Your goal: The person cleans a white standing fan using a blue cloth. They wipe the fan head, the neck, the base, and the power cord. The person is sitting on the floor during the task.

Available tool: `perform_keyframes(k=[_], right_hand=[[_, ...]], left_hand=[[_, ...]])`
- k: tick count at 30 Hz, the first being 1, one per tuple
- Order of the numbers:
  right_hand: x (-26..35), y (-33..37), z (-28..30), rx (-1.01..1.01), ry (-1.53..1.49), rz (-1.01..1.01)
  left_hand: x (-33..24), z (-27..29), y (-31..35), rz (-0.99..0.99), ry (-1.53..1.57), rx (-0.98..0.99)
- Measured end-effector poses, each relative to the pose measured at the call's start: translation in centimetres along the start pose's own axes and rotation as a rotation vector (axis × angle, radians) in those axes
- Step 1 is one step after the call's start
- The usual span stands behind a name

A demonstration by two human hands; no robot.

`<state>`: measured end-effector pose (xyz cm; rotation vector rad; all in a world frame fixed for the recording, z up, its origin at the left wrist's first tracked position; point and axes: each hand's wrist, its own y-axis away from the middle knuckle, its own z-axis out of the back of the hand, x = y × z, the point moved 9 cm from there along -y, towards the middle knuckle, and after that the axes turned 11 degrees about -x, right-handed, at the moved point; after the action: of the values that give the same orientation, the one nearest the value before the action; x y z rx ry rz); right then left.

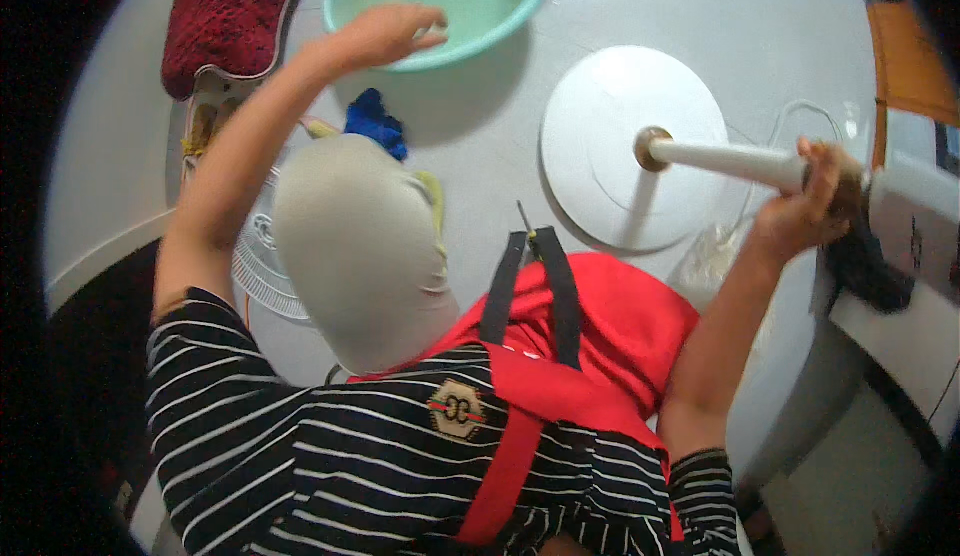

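My left hand (395, 34) reaches over the near rim of a mint-green plastic basin (520, 31). Its fingers are loosely stretched and slightly bent, with nothing seen in them. On the right, my right hand (812, 201) is wrapped round the upper end of a white fan stand pole (730, 159). The pole leans toward me from a brown collar on a round white base (600, 116) on the floor. Beyond that hand, a white housing (915, 221) continues at the pole's upper end. A dark cloth-like thing (870, 271) hangs below it.
A crumpled blue cloth (375, 124) lies below the basin. Partly behind my grey-clad knee (350, 246) is a white fan guard (265, 276). At upper left is a dark red cushion (230, 21). A clear plastic bag (712, 261) and white cord (815, 106) lie near the base.
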<state>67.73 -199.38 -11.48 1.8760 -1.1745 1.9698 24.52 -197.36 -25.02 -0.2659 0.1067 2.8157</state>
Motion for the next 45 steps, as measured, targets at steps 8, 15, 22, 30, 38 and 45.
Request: perform_keyframes(k=[8, 15, 22, 30, 38, 45], right_hand=[[-0.1, -0.2, -0.2, 0.146, 0.055, -0.044], [0.9, 0.2, -1.6, 0.236, 0.207, 0.118], [0.5, 0.4, -1.5, 0.104, 0.102, -0.063], [1.2, 0.5, -1.7, 0.267, 0.098, -0.020], [2.2, -1.8, 5.3, 0.040, 0.454, 0.224], [3.0, -0.8, 2.6, 0.014, 0.261, -0.035]], left_hand=[[13.4, -10.5, 20.1, 0.753, 0.181, -0.199], [10.9, -18.7, 20.1, 0.715, 0.196, -0.040], [11.2, -15.0, 18.4, 0.695, 0.775, -0.169], [-1.2, 3.1, -0.4, 0.282, 1.380, -0.052], [-29.5, 9.1, -11.0, -0.604, 1.541, 0.223], [-33.0, 9.0, -11.0, -0.906, 1.239, -0.509]])
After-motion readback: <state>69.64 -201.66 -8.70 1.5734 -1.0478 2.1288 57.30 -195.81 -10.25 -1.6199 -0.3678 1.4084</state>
